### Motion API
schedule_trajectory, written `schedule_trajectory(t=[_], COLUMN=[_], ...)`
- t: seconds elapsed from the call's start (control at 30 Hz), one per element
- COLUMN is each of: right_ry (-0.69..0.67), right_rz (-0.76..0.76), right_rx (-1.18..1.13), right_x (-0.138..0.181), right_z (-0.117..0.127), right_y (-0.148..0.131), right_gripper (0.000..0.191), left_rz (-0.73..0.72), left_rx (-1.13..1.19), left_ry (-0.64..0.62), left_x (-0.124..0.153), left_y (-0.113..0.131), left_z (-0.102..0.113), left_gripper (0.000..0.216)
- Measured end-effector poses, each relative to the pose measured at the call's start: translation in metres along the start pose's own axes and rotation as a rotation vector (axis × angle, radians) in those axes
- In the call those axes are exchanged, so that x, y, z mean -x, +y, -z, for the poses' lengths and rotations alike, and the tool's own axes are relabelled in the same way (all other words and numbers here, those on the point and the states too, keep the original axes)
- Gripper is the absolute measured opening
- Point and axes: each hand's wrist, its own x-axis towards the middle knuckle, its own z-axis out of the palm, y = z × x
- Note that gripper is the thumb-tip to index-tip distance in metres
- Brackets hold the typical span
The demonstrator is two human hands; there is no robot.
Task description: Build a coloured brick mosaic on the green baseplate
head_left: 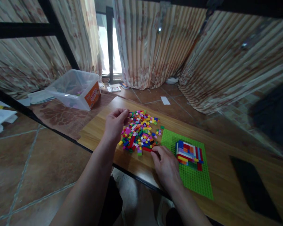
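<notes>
So the right hand [166, 166] had its thumb and fingertips closed on the near end of a long red toy brick [147, 149], which sat right at the near edge of a loose heap of colorful building bricks [141, 133]. The left hand [115, 122] was well apart from it, over at the heap's left side, thumb and fingers bunched close; couldn't tell if there was a piece in there. My guess was the red one was hard plastic: super light, stiff, tough to break, maybe a bit slick, and skinny enough to twist in a loose pinch. I'd have gripped it by its long sides, nearer the middle, and left the studs alone. Just right of the right hand was a green studded baseplate [194, 186] with a stacked, multicolored brick build [188, 150] on it, all on a wood-grain tabletop [223, 182]. Farther right lay a dark flat slab [252, 185], too murky to ID. Past the table's far left end sat a clear plastic bin [70, 86] with an orange label [92, 95], and striped curtains [143, 47] hung behind everything.
</notes>
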Motion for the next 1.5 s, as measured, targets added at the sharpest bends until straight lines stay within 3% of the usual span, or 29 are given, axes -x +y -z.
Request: schedule_trajectory(t=[0.27,0.53,0.73,0.83,0.97,1.13,1.33,1.5], right_ry=[-0.016,-0.002,0.017,0.031,0.042,0.035,0.055,0.037], right_rz=[-0.008,-0.040,-0.019,-0.011,-0.002,-0.009,0.015,0.011], right_rx=[-0.032,0.020,0.075,0.104,0.099,0.072,0.002,-0.039], right_x=[0.002,0.003,0.002,0.000,-0.003,-0.005,-0.006,-0.004], right_z=[0.005,0.005,-0.001,-0.004,-0.008,-0.014,-0.014,-0.009], right_y=[-0.003,0.001,0.005,0.005,0.003,-0.001,-0.002,-0.001], right_gripper=[0.020,0.020,0.021,0.021,0.022,0.024,0.024,0.023], left_rz=[-0.051,-0.100,-0.060,-0.035,-0.094,-0.205,-0.307,-0.301], left_rx=[-0.144,-0.073,-0.046,-0.286,-0.836,-1.224,-1.478,-1.547], left_ry=[-0.075,0.075,0.099,-0.005,-0.157,-0.299,-0.444,-0.379], left_x=[0.007,0.002,-0.004,-0.008,-0.011,-0.006,-0.004,-0.005], left_y=[-0.007,-0.006,-0.001,-0.002,-0.006,-0.012,-0.022,-0.025], left_z=[-0.015,-0.012,0.003,0.017,0.032,0.026,0.010,0.007], left_gripper=[0.014,0.018,0.017,0.013,0.011,0.027,0.049,0.036])
